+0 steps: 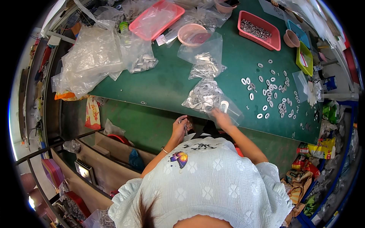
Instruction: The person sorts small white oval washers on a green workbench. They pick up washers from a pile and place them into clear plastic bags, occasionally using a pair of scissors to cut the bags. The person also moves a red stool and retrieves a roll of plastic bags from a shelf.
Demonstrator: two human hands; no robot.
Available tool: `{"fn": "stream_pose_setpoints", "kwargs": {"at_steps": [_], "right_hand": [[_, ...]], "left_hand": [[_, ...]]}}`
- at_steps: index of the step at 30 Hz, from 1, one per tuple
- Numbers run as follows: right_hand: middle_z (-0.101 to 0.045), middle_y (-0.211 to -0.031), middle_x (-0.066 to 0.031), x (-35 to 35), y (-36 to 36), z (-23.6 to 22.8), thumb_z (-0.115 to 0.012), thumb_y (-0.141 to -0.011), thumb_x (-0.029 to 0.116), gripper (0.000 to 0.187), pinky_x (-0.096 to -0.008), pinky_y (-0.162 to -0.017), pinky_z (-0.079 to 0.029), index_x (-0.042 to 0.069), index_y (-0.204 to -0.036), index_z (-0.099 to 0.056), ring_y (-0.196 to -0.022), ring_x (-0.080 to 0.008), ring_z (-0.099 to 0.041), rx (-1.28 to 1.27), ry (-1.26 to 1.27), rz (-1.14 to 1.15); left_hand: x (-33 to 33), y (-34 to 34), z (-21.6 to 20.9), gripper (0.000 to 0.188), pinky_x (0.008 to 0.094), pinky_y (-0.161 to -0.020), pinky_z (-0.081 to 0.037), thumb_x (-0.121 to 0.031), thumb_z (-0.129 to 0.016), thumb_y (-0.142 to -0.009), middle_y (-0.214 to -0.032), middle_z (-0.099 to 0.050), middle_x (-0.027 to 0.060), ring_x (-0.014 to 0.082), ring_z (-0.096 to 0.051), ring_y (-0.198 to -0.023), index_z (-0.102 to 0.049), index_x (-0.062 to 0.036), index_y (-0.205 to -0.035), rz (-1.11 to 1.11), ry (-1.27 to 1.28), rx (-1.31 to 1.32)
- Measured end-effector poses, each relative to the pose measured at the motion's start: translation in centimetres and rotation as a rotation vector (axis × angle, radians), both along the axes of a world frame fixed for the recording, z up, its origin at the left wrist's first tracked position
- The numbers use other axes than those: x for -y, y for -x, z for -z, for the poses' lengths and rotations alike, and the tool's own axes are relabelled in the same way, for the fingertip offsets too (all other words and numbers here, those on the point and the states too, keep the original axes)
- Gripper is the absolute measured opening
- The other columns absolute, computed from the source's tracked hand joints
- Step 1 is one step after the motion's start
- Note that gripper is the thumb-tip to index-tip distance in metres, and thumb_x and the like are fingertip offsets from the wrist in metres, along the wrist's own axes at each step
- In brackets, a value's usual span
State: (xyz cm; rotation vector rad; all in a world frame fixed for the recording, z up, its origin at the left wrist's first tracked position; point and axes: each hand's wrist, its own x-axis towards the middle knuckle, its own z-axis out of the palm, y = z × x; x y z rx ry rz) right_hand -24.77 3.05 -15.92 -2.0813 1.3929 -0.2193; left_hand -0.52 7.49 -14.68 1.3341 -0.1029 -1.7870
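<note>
My right hand lies at the near edge of the green table, its fingers on a clear plastic bag filled with white oval rings. My left hand is just below the table edge, closed on a small thin pale object too small to identify. Many loose white rings are scattered on the table to the right of the bag. A second clear bag of pale parts lies behind the first one.
At the back stand a pink tray of rings, a pink bowl and a pink tray under plastic. Crumpled clear bags pile up at the left. Green and blue trays sit far right. Cardboard boxes stand under the table.
</note>
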Motion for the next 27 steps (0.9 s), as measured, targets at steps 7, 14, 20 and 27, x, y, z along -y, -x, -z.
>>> {"fn": "stream_pose_setpoints", "kwargs": {"at_steps": [7,14,20,27], "right_hand": [[-0.057,-0.097,-0.0212,-0.7,5.1,-2.8,-0.053,-0.083,0.010,0.027,-0.0418,-0.076,-0.044,0.001,-0.108,-0.050,-0.090,-0.0380,-0.054,0.075,-0.128,0.280],[-0.054,-0.075,-0.0062,-3.3,11.5,-8.6,-0.057,-0.084,0.012,0.023,-0.0224,-0.040,-0.029,0.004,-0.105,-0.050,-0.049,-0.0087,-0.039,0.615,-0.925,0.475],[-0.052,-0.085,-0.0098,-1.0,14.4,-14.5,-0.058,-0.085,0.018,0.041,-0.0162,-0.036,-0.025,0.007,-0.122,-0.043,-0.043,-0.0030,-0.033,1.176,-1.122,0.399],[-0.057,-0.076,-0.0003,12.8,8.1,-21.8,-0.061,-0.082,0.027,0.027,-0.0189,-0.038,-0.030,0.006,-0.096,-0.050,-0.043,-0.0048,-0.038,0.722,-0.723,0.080]], "left_hand": [[0.1,-0.2,0.3,0.023,0.0261,-0.051,-0.040,-0.010,-0.056,-0.084,-0.080,-0.052,0.0047,0.0142,-0.050,-0.063,-0.052,-0.0068,-0.107,0.003,-0.014,0.009],[1.2,0.3,0.0,0.023,0.0260,-0.050,-0.040,-0.010,-0.056,-0.084,-0.080,-0.052,0.0043,0.0136,-0.049,-0.062,-0.052,-0.0076,-0.107,0.022,-0.012,0.009],[1.7,0.5,0.4,0.023,0.0259,-0.050,-0.040,-0.010,-0.056,-0.085,-0.080,-0.051,0.0043,0.0134,-0.048,-0.061,-0.052,-0.0073,-0.107,0.016,-0.002,-0.019],[2.0,0.7,-0.6,0.023,0.0255,-0.045,-0.039,-0.009,-0.054,-0.086,-0.077,-0.050,0.0039,0.0111,-0.047,-0.057,-0.049,-0.0041,-0.108,-0.065,-0.016,0.005]]}}
